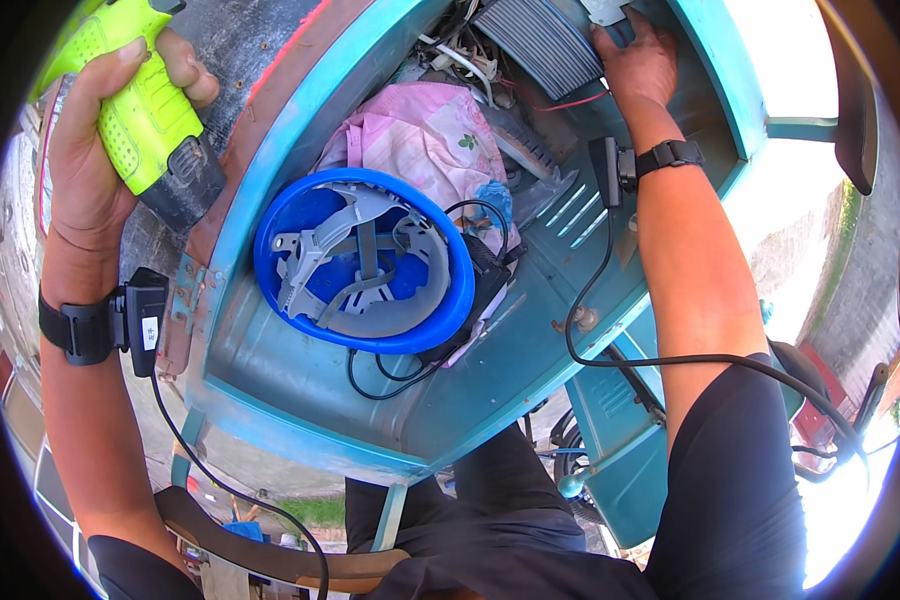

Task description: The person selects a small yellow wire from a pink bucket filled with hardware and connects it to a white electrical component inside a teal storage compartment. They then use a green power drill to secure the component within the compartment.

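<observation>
My left hand (82, 165) is wrapped round a lime-yellow cordless power tool (150, 125) with a black battery end, out past the left rim of a turquoise metal box (315, 430). The tool's front end runs out of view at the top left. Inside the far right corner of the box, my right hand (645, 65) has its fingers closed at the edge of a silver metal plate (606, 10). Part of those fingers is hidden. Beside this hand stands a grey ridged block (538, 45), tilted.
An upturned blue hard hat (305, 215) lies in the box, with a pink cloth (420, 130) behind it. A black case with cables (485, 290), white wires (465, 65) and a thin red wire (575, 102) are around them. A cable (690, 361) hangs across my right forearm.
</observation>
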Action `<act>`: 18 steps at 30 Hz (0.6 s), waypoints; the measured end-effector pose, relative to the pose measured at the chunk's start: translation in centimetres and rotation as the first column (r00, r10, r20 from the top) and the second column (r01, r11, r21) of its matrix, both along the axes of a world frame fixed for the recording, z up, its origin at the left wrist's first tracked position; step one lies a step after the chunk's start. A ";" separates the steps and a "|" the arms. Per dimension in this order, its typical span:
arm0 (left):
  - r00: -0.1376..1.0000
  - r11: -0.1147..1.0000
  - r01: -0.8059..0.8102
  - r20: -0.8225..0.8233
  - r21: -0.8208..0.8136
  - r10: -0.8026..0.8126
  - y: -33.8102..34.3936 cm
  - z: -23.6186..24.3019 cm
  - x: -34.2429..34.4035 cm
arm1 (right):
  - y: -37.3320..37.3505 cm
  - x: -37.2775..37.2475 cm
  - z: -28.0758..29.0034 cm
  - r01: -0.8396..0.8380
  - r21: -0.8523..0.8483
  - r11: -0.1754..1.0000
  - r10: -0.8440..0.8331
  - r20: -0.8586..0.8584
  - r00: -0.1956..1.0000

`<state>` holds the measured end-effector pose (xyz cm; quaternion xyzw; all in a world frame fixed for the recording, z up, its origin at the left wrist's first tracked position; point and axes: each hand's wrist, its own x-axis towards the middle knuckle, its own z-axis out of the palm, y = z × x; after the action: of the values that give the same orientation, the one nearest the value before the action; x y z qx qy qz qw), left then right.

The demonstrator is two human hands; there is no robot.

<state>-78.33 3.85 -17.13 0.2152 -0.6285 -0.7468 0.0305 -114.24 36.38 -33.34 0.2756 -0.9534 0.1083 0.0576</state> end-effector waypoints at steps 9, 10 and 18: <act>1.000 1.000 -0.001 -0.003 -0.001 0.001 0.1 0.0 0.0 | -0.3 0.5 0.6 0.026 -0.050 0.998 -0.024 0.043 0.999; 1.000 1.000 -0.003 -0.003 0.001 0.003 0.1 0.0 0.0 | -0.3 0.4 0.6 0.024 -0.052 0.998 -0.021 0.045 0.999; 1.000 1.000 -0.002 0.000 -0.016 0.002 0.1 0.1 0.0 | 0.0 0.1 0.3 -0.045 0.035 0.998 0.045 -0.027 0.999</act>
<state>-78.37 3.91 -17.06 0.2156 -0.6344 -0.7416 0.0329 -114.17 36.39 -33.00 0.2994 -0.9478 0.0894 0.0635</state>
